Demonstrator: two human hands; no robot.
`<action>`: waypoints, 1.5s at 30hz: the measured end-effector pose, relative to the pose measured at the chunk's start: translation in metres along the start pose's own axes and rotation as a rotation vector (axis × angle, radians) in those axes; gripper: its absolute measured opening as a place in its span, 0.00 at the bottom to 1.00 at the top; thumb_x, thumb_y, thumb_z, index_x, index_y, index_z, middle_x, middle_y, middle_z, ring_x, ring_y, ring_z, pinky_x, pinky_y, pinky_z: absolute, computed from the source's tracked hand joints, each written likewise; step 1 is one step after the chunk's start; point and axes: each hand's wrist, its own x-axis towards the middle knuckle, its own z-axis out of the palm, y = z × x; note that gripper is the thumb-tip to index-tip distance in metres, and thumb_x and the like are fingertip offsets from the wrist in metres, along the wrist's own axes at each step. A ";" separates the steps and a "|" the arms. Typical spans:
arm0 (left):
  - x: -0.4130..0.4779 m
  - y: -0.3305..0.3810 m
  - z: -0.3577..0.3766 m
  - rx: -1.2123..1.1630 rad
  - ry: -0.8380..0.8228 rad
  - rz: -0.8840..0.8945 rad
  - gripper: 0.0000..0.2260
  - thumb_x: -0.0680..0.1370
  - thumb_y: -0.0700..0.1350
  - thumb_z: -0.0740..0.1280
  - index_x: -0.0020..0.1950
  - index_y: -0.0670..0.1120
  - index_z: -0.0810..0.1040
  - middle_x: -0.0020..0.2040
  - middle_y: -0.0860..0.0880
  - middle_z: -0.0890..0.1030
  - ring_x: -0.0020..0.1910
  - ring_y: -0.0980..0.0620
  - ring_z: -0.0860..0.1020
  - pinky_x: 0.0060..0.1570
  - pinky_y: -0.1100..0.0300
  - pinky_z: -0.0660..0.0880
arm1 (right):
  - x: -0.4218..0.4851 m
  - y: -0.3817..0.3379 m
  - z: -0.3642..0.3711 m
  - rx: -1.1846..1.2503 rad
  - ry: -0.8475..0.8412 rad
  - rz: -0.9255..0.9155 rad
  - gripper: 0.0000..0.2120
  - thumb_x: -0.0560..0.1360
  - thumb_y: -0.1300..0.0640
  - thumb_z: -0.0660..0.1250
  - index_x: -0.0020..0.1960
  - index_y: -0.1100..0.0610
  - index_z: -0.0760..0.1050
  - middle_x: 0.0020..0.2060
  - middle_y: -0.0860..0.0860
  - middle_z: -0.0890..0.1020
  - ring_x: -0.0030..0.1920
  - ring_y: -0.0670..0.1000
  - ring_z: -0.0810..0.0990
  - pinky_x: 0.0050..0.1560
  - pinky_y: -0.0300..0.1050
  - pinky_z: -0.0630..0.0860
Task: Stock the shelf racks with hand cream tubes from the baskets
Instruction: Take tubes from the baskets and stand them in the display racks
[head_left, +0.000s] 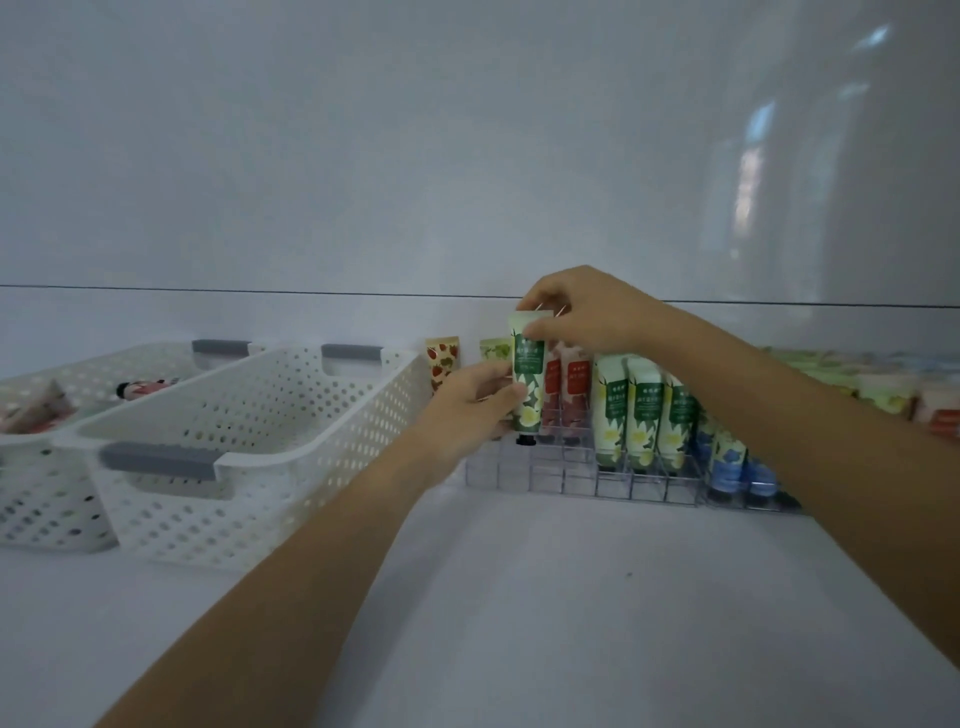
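Observation:
A green hand cream tube (529, 379) with a yellow flower stands upright, cap down, over the left end of the clear shelf rack (550, 475). My left hand (470, 402) grips its lower half from the left. My right hand (582, 312) pinches its crimped top end. In the rack stand red tubes (569, 387), three green tubes (641, 410) and blue tubes (727, 467). The near white basket (249, 457) looks empty; the far white basket (47, 431) holds a few tubes (148, 388).
Two more tubes (441, 358) stand behind the near basket against the white back wall. Further tubes (883, 392) line the back right behind my right forearm. The white shelf surface (545, 597) stretches in front of the rack.

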 end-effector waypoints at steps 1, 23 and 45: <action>0.000 -0.001 0.001 0.080 -0.028 0.025 0.09 0.80 0.42 0.59 0.57 0.46 0.76 0.50 0.53 0.81 0.47 0.60 0.79 0.49 0.68 0.76 | -0.005 0.000 -0.005 0.011 0.006 0.006 0.09 0.74 0.57 0.68 0.54 0.53 0.75 0.42 0.46 0.78 0.36 0.41 0.77 0.34 0.30 0.72; -0.003 -0.036 0.007 1.051 -0.216 0.232 0.22 0.79 0.54 0.59 0.70 0.46 0.67 0.71 0.48 0.65 0.70 0.52 0.62 0.67 0.61 0.57 | -0.045 0.022 -0.026 -0.259 -0.250 0.218 0.06 0.73 0.56 0.69 0.48 0.52 0.73 0.39 0.46 0.78 0.36 0.43 0.77 0.36 0.38 0.69; -0.026 0.111 -0.232 1.416 0.100 -0.046 0.12 0.77 0.42 0.65 0.60 0.43 0.76 0.60 0.46 0.77 0.50 0.53 0.73 0.52 0.63 0.64 | 0.070 -0.125 0.054 -0.159 -0.092 -0.288 0.08 0.76 0.48 0.64 0.52 0.50 0.73 0.45 0.46 0.75 0.45 0.47 0.74 0.46 0.40 0.67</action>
